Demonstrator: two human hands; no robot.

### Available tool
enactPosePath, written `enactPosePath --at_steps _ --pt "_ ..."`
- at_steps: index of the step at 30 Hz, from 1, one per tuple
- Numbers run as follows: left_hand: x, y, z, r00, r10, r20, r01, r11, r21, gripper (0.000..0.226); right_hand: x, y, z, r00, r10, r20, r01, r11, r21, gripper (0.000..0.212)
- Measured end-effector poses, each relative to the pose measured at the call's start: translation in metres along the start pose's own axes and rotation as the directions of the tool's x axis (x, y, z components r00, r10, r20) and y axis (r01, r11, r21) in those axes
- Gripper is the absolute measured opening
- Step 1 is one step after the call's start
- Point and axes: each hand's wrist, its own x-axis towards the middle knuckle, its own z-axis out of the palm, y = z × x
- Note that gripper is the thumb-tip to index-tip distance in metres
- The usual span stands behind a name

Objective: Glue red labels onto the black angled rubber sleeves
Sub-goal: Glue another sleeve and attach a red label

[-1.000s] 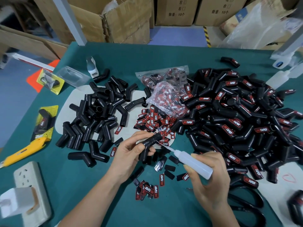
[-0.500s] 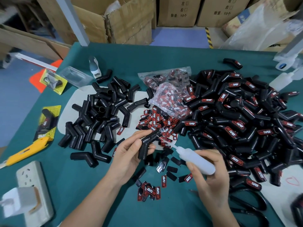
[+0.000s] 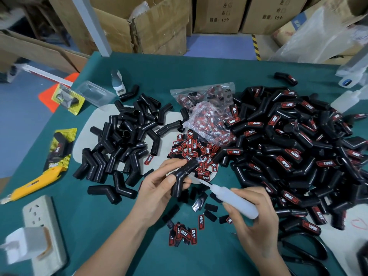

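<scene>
My left hand grips a black angled rubber sleeve above the table's middle, thumb across its bend. My right hand holds a white glue bottle with its thin nozzle pointing up-left, its tip just right of and below the sleeve. Loose red labels lie in a heap just behind the sleeve, and a few more labels lie nearer me. Unlabelled black sleeves are piled on the left. Labelled sleeves form a big pile on the right.
Clear bags of labels sit mid-table. A yellow utility knife and a white power strip lie at the left on the green table. Black scissors lie at the right front. Cardboard boxes stand behind.
The glue bottle's nozzle has stayed close to the held sleeve while my view shifted slightly. Both hands keep their holds in nearly the same place.
</scene>
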Motion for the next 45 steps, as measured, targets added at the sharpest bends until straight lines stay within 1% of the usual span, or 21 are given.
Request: enactPosePath --at_steps 3,12,15,20,24,28,32,36,42,45 --pt "-0.0002 0.0008 0.0006 1.000 -0.009 -0.011 0.009 1.000 0.001 0.048 0.0002 0.0006 -0.0003 1.000 0.006 0.004 -0.006 1.000 -0.002 0.024" --pt "0.0001 0.0028 0.0029 1.000 -0.013 -0.007 0.013 1.000 0.012 0.050 -0.0028 0.0060 0.0013 0.999 -0.033 0.026 0.034 0.999 -0.030 0.031" --pt "0.0001 0.0028 0.0027 1.000 -0.009 -0.006 0.009 1.000 0.020 0.050 -0.0021 0.0059 0.0016 1.000 -0.026 0.013 0.026 0.999 -0.021 0.031" --pt "0.0004 0.0024 0.0020 1.000 -0.001 0.009 0.001 1.000 0.016 0.049 -0.0016 0.0034 0.0016 0.999 -0.047 0.027 0.047 0.999 -0.005 0.025" --pt "0.0003 0.0025 0.0017 1.000 0.002 0.016 -0.003 1.000 0.019 0.048 -0.0022 0.0058 0.0014 0.999 -0.036 0.018 0.037 0.999 -0.016 0.030" --pt "0.0003 0.0014 0.0016 1.000 0.007 0.018 -0.008 1.000 0.023 0.049 -0.0029 0.0064 -0.0002 1.000 -0.020 0.008 0.020 1.000 -0.013 0.028" --pt "0.0005 0.0005 0.0021 1.000 -0.001 0.006 0.001 1.000 0.027 0.050 -0.0037 0.0062 0.0018 0.999 -0.037 0.016 0.037 0.999 -0.029 0.029" --pt "0.0009 -0.0001 0.0020 1.000 0.006 0.005 -0.006 1.000 0.026 0.050 -0.0020 0.0059 -0.0008 1.000 -0.021 -0.023 0.020 0.999 -0.041 0.029" --pt "0.0002 0.0003 0.0009 1.000 -0.005 0.004 0.005 1.000 0.008 0.052 -0.0024 0.0057 0.0009 0.999 -0.039 -0.011 0.038 0.998 -0.048 0.029" --pt "-0.0003 -0.0001 -0.0005 1.000 -0.005 0.012 0.006 1.000 -0.008 0.050 -0.0011 0.0071 -0.0015 0.998 -0.037 -0.045 0.033 0.997 -0.071 0.029"
